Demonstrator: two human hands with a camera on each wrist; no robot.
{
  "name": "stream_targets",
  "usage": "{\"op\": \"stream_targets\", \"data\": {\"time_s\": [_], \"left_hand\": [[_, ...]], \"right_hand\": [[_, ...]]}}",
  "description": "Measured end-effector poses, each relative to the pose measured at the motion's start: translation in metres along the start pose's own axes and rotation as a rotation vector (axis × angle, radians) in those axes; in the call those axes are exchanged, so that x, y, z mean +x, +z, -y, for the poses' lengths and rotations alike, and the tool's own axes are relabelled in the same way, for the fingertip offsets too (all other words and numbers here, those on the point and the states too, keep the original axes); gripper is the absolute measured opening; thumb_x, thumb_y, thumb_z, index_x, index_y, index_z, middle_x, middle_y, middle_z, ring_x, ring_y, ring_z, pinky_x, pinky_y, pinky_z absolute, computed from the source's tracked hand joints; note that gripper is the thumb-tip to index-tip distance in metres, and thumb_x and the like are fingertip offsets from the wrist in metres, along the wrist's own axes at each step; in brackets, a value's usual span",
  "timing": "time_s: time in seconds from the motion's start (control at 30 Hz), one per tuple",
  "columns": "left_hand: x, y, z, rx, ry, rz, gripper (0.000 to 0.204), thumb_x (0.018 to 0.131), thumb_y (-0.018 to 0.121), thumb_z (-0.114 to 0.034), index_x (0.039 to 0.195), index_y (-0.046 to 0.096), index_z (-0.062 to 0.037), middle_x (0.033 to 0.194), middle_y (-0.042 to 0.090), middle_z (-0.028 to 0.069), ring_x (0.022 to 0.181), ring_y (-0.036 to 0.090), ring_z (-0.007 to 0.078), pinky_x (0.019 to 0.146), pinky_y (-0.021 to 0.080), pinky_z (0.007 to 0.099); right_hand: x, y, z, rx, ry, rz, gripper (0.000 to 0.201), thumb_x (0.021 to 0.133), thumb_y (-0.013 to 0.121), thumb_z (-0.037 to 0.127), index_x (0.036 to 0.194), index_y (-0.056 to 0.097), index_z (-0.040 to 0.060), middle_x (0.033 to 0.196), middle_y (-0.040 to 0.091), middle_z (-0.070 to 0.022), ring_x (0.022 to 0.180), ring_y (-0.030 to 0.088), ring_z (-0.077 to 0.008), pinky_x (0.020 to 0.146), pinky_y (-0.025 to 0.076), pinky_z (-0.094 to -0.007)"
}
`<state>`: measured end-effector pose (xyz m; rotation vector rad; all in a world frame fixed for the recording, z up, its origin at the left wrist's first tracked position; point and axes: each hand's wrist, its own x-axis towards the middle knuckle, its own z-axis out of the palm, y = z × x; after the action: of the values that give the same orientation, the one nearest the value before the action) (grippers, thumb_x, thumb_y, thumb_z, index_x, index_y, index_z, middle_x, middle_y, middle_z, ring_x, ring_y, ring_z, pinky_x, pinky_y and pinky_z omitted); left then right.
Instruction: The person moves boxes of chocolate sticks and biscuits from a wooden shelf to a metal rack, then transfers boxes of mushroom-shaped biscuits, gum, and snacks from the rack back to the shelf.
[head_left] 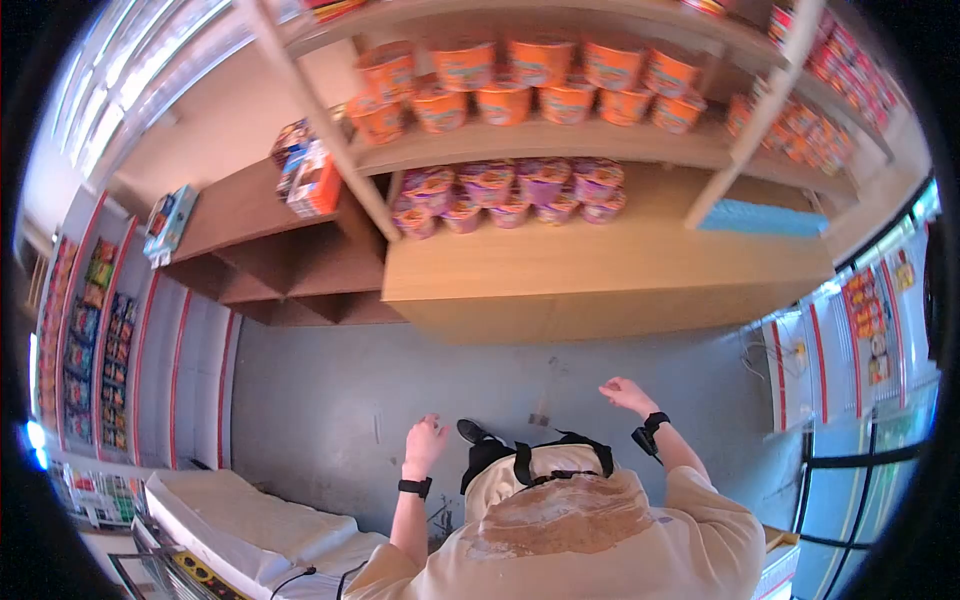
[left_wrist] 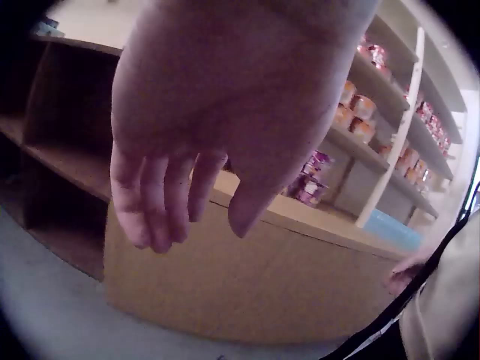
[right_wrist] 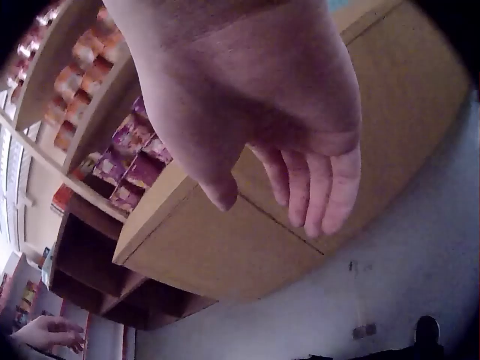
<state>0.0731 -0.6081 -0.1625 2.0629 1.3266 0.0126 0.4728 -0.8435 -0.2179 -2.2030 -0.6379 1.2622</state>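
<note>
Both hands empty: left hand (head_left: 425,440) and right hand (head_left: 626,393) hang with fingers loosely relaxed, holding nothing. Nearest stock is the purple bowls (head_left: 510,190) on the wooden shelf (head_left: 600,265), well apart. I'd step closer, then reach two-handed.

No text, brand, number or sign is legible: printing on the orange cups (head_left: 540,75) and purple cups (head_left: 515,190) is too blurred.
</note>
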Motion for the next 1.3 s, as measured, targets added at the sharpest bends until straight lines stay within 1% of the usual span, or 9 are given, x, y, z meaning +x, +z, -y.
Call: {"op": "stream_targets", "data": {"time_s": [0.2,0.47,0.57,0.7,0.77,0.93,1.1,1.2,1.3], "left_hand": [[-0.007,0.076,-0.100,0.049,0.183,0.081,0.032,0.078,0.067,-0.022,0.103,0.061,-0.0036,0.092,0.065,0.0156,0.086,0.064,0.0314,0.075,0.052,0.0394],[-0.007,0.152,-0.226,0.076,0.401,0.261,0.032,0.080,0.064,-0.025,0.102,0.060,-0.0027,0.091,0.066,0.0138,0.083,0.064,0.0297,0.075,0.052,0.0393],[0.007,0.176,-0.255,0.121,0.520,0.293,0.030,0.082,0.063,-0.023,0.104,0.061,-0.0032,0.090,0.066,0.0146,0.080,0.065,0.0283,0.073,0.052,0.0376],[0.033,0.206,-0.296,0.140,0.558,0.335,0.031,0.082,0.063,-0.025,0.104,0.061,-0.0034,0.089,0.066,0.0146,0.082,0.064,0.0301,0.073,0.051,0.0382],[0.049,0.218,-0.322,0.200,0.482,0.452,0.031,0.083,0.059,-0.026,0.104,0.060,-0.0027,0.100,0.064,0.0174,0.091,0.061,0.0344,0.079,0.050,0.0419],[0.092,0.275,-0.383,0.255,0.578,0.495,0.032,0.083,0.059,-0.028,0.104,0.061,-0.0033,0.098,0.064,0.0168,0.091,0.060,0.0347,0.079,0.049,0.0432],[0.131,0.327,-0.501,0.350,0.712,0.529,0.032,0.083,0.058,-0.029,0.103,0.060,-0.0035,0.093,0.064,0.0162,0.093,0.060,0.0340,0.080,0.048,0.0444],[0.147,0.364,-0.572,0.183,0.775,0.592,0.033,0.082,0.059,-0.028,0.100,0.060,-0.0003,0.090,0.064,0.0183,0.084,0.061,0.0354,0.075,0.049,0.0440],[0.155,0.385,-0.630,0.243,0.996,0.526,0.033,0.083,0.058,-0.029,0.101,0.060,-0.0005,0.090,0.064,0.0177,0.085,0.061,0.0342,0.075,0.049,0.0431]], "right_hand": [[-0.057,-0.064,-0.134,0.079,0.070,-0.074,0.045,0.085,0.062,0.039,0.105,0.058,-0.0019,0.080,0.063,-0.0062,0.066,0.059,-0.0141,0.058,0.049,-0.0283],[-0.103,-0.131,-0.228,0.295,0.172,-0.284,0.046,0.083,0.062,0.038,0.104,0.059,-0.0028,0.083,0.065,-0.0106,0.069,0.061,-0.0157,0.062,0.049,-0.0293],[-0.102,-0.148,-0.241,0.359,0.169,-0.331,0.043,0.085,0.061,0.034,0.107,0.057,-0.0029,0.086,0.064,-0.0087,0.071,0.061,-0.0145,0.062,0.049,-0.0282],[-0.097,-0.176,-0.239,0.459,0.129,-0.330,0.040,0.088,0.060,0.031,0.110,0.055,-0.0018,0.092,0.063,-0.0073,0.076,0.060,-0.0140,0.065,0.050,-0.0274],[-0.088,-0.196,-0.243,0.461,0.127,-0.318,0.041,0.089,0.059,0.033,0.110,0.055,-0.0014,0.094,0.063,-0.0074,0.079,0.060,-0.0145,0.068,0.050,-0.0281],[-0.083,-0.262,-0.249,0.525,0.116,-0.392,0.045,0.087,0.059,0.036,0.111,0.056,-0.0016,0.095,0.065,-0.0089,0.081,0.060,-0.0145,0.068,0.049,-0.0287],[-0.088,-0.367,-0.259,0.507,0.120,-0.438,0.040,0.090,0.058,0.033,0.112,0.055,-0.0010,0.092,0.062,-0.0065,0.081,0.059,-0.0132,0.070,0.049,-0.0274],[-0.081,-0.419,-0.288,0.429,0.131,-0.576,0.040,0.090,0.057,0.032,0.112,0.055,-0.0010,0.092,0.063,-0.0067,0.081,0.060,-0.0132,0.070,0.049,-0.0272],[-0.081,-0.464,-0.291,0.507,0.179,-0.652,0.039,0.090,0.057,0.032,0.111,0.055,-0.0014,0.093,0.063,-0.0074,0.082,0.060,-0.0136,0.070,0.049,-0.0270]]}}
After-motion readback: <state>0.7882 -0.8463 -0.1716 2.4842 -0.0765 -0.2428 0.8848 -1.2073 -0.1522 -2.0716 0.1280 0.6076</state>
